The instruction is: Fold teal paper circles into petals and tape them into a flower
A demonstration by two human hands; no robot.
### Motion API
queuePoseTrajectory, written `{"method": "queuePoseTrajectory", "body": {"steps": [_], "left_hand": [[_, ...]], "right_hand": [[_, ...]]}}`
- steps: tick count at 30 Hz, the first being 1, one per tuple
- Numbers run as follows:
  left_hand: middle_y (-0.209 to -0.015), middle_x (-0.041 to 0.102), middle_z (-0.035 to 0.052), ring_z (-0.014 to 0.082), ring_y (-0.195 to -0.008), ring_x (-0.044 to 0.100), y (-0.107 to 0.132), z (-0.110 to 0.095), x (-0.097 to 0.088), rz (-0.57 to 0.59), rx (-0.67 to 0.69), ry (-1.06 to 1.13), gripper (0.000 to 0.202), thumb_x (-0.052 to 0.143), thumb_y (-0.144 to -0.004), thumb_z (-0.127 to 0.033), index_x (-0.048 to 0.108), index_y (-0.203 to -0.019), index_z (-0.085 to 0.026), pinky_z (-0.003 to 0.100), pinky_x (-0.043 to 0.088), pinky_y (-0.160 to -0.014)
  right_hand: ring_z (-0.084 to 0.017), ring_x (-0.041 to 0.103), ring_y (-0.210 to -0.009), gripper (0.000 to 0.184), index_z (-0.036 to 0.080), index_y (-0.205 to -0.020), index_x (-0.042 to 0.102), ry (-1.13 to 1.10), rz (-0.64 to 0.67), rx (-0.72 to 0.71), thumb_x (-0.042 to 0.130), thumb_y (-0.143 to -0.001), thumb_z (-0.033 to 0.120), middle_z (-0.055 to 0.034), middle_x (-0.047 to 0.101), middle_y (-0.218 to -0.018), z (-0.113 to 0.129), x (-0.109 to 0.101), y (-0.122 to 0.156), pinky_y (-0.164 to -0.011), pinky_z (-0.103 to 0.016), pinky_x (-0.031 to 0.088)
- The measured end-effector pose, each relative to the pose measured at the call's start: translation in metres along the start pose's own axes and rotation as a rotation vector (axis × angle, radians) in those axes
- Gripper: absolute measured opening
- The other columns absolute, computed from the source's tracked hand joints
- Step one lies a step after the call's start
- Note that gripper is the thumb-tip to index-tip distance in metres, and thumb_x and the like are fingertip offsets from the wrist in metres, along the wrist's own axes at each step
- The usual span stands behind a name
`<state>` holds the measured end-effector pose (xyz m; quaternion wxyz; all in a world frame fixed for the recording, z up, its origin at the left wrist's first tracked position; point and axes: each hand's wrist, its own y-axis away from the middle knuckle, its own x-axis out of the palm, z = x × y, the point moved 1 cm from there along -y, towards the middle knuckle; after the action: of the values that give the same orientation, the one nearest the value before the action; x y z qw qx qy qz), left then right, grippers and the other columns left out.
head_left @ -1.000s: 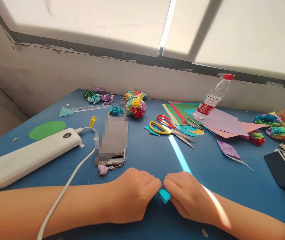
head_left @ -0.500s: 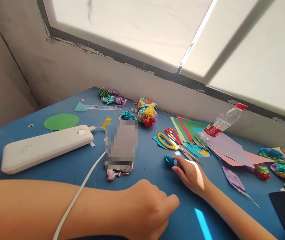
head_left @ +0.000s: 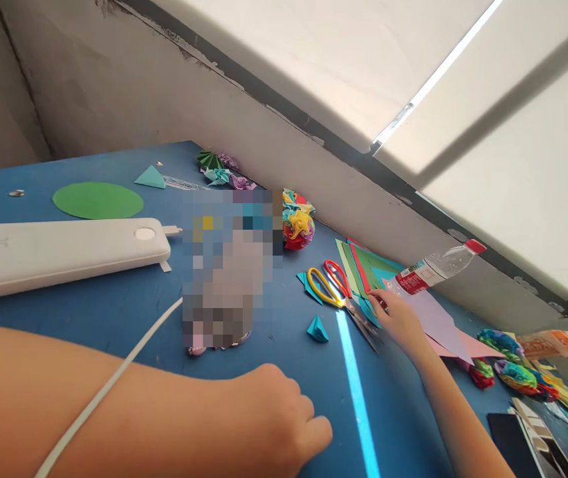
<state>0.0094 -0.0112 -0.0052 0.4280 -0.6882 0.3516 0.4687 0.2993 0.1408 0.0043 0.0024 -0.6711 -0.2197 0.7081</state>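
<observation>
My left hand (head_left: 278, 418) rests on the blue table (head_left: 124, 312) near the front edge, fingers curled in, nothing seen in it. My right hand (head_left: 397, 318) reaches far over the table, its fingers spread on the stack of coloured paper sheets (head_left: 371, 269) beside the scissors (head_left: 336, 289) with yellow and red handles. A small folded teal paper piece (head_left: 317, 328) lies by itself on the table between my hands.
A white power bank (head_left: 59, 252) with a cable (head_left: 109, 385) crossing my left forearm lies at left. A blurred phone (head_left: 226, 279), a green paper circle (head_left: 97, 200), colourful paper flower balls (head_left: 297, 222), a plastic water bottle (head_left: 433, 269) and more paper crafts (head_left: 510, 368) at right.
My hands parted from the teal piece; my right hand set it on the table and moved on to the paper stack. My view turned left and tilted.
</observation>
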Motion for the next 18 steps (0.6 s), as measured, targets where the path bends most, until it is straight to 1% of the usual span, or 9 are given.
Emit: {"method": "queuePoseTrajectory", "body": {"steps": [2,4,6,9,11,14,16,18], "left_hand": [[-0.064,0.057,0.0017,0.0163,-0.047,0.047,0.002,0.001,0.000,0.004,0.008,0.027,0.016,0.063,-0.066,-0.019,0.050,-0.076,-0.017,0.031,0.027,-0.035],[-0.067,0.058,0.0022,0.0161,-0.050,0.047,0.005,0.003,-0.001,0.005,0.037,0.044,0.016,0.063,-0.066,-0.017,0.051,-0.077,-0.017,0.031,0.030,-0.037],[-0.070,0.058,0.0023,0.0154,-0.052,0.045,0.008,0.005,-0.003,0.008,0.072,0.055,0.016,0.063,-0.067,-0.015,0.052,-0.079,-0.016,0.030,0.032,-0.040],[-0.071,0.057,0.0020,0.0148,-0.052,0.044,0.011,0.008,-0.005,0.023,0.097,0.054,0.017,0.062,-0.068,-0.015,0.053,-0.082,-0.015,0.030,0.032,-0.040],[-0.071,0.058,0.0023,0.0150,-0.053,0.044,0.011,0.009,-0.005,0.035,0.100,0.051,0.017,0.062,-0.069,-0.016,0.054,-0.084,-0.014,0.030,0.031,-0.039],[-0.074,0.060,0.0029,0.0147,-0.054,0.045,0.010,0.009,-0.007,0.065,0.110,0.049,0.018,0.062,-0.071,-0.013,0.055,-0.087,-0.013,0.029,0.032,-0.040],[-0.075,0.061,0.0033,0.0145,-0.055,0.046,0.009,0.009,-0.009,0.092,0.112,0.051,0.018,0.061,-0.072,-0.010,0.056,-0.090,-0.012,0.028,0.034,-0.040],[-0.076,0.061,0.0036,0.0149,-0.056,0.046,0.009,0.009,-0.011,0.105,0.105,0.052,0.018,0.060,-0.073,-0.010,0.057,-0.090,-0.012,0.028,0.035,-0.041]], "right_hand": [[-0.022,0.063,-0.079,0.039,0.018,-0.093,0.064,-0.044,0.073,-0.009,0.042,-0.086,0.048,-0.0096,0.067,-0.091,-0.010,0.003,0.004,-0.066,-0.031,0.048],[-0.023,0.063,-0.082,0.044,0.017,-0.099,0.063,-0.071,0.089,0.020,0.042,-0.084,0.052,-0.0112,0.066,-0.095,-0.020,0.008,0.010,-0.070,-0.034,0.049],[-0.026,0.062,-0.086,0.050,0.017,-0.098,0.064,-0.014,0.045,0.066,0.043,-0.082,0.058,-0.0121,0.065,-0.100,-0.029,0.014,0.017,-0.072,-0.037,0.049],[-0.028,0.061,-0.093,0.053,0.017,-0.096,0.065,0.077,-0.028,0.096,0.038,-0.083,0.060,-0.0115,0.066,-0.103,-0.033,0.023,0.025,-0.077,-0.041,0.047],[-0.029,0.062,-0.093,0.056,0.016,-0.096,0.066,0.135,-0.043,0.099,0.033,-0.085,0.060,-0.0117,0.068,-0.099,-0.031,0.025,0.028,-0.076,-0.042,0.046],[-0.032,0.063,-0.089,0.060,0.016,-0.093,0.067,0.256,-0.041,0.062,0.027,-0.086,0.060,-0.0122,0.069,-0.088,-0.022,0.024,0.029,-0.074,-0.044,0.043],[-0.032,0.064,-0.082,0.061,0.016,-0.087,0.068,0.297,-0.069,0.038,0.026,-0.086,0.060,-0.0119,0.069,-0.079,-0.018,0.021,0.029,-0.073,-0.044,0.042],[-0.031,0.064,-0.074,0.059,0.016,-0.081,0.067,0.293,-0.118,0.046,0.029,-0.086,0.061,-0.0119,0.068,-0.072,-0.016,0.018,0.029,-0.071,-0.043,0.042]]}}
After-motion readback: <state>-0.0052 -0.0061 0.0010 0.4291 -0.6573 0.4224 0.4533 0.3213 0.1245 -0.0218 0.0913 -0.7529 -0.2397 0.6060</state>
